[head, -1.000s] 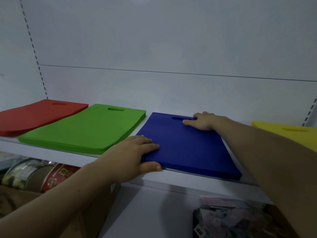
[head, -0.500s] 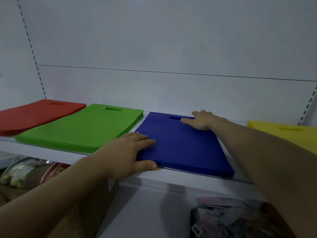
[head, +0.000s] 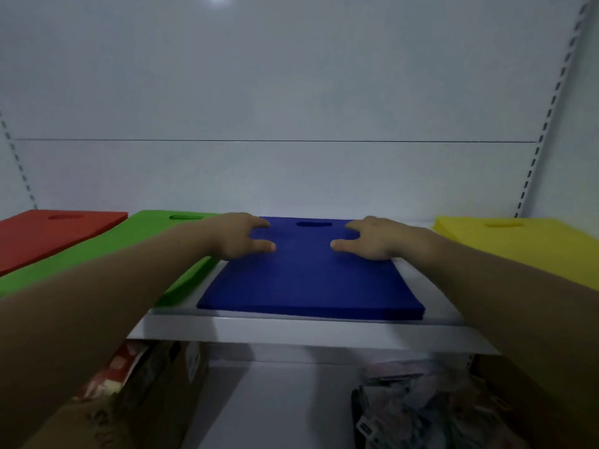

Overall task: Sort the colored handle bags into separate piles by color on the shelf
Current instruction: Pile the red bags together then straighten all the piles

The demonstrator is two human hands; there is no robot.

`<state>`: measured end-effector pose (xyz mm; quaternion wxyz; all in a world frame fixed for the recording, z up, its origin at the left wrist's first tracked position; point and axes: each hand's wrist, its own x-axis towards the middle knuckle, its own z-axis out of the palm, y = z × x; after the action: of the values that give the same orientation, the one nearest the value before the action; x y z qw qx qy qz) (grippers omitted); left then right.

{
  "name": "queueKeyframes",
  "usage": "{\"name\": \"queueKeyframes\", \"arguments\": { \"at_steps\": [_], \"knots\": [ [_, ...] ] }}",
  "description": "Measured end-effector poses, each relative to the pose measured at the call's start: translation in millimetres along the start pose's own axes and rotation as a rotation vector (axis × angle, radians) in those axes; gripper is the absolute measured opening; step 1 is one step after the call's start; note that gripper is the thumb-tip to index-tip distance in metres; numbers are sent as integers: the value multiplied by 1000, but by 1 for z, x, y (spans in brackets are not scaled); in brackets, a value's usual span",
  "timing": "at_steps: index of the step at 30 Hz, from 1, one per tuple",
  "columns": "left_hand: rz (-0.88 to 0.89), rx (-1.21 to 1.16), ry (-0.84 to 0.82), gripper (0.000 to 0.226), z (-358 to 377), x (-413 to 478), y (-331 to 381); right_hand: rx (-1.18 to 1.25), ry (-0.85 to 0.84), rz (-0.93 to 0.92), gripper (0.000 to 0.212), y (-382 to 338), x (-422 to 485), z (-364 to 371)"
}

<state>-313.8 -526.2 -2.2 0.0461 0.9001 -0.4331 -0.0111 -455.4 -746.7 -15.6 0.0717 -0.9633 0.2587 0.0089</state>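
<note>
Four flat piles of handle bags lie side by side on the white shelf (head: pixel 308 333): red (head: pixel 48 236) at far left, then green (head: pixel 142 236), blue (head: pixel 308 283) in the middle and yellow (head: pixel 518 246) at right. My left hand (head: pixel 241 236) rests flat on the far left corner of the blue pile, with its fingers spread. On the far right corner my right hand (head: pixel 369 238) lies the same way. The blue pile's handle hole (head: pixel 313 224) shows between the two hands. My left forearm hides part of the green pile.
The white back panel rises behind the piles, with a slotted upright (head: pixel 547 118) at right. Under the shelf a cardboard box (head: pixel 155 377) stands at left and packaged goods (head: pixel 421 413) lie at right. A narrow bare strip of shelf separates blue from yellow.
My left hand left the blue pile's front left corner and moved to its far left corner. The blue pile now lies squarer to the shelf edge. The view has swung right.
</note>
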Motion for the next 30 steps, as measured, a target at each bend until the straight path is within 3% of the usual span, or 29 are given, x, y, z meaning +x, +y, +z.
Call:
{"name": "queueKeyframes", "arguments": {
  "at_steps": [8,14,22,26,30],
  "knots": [
    [121,47,-41,70,2,67,-17,88,-9,34,82,-30,-80,-7],
    [98,53,-108,77,5,98,-20,129,-29,11,105,-43,-128,11],
    [96,18,-108,63,18,113,-15,57,157,-13,85,-39,-132,33],
    [92,-18,-94,60,22,117,-16,-26,212,-71,112,-36,-144,36],
    [66,-85,-75,56,23,124,-18,-60,175,-96,108,-35,-149,37]
  ]
}}
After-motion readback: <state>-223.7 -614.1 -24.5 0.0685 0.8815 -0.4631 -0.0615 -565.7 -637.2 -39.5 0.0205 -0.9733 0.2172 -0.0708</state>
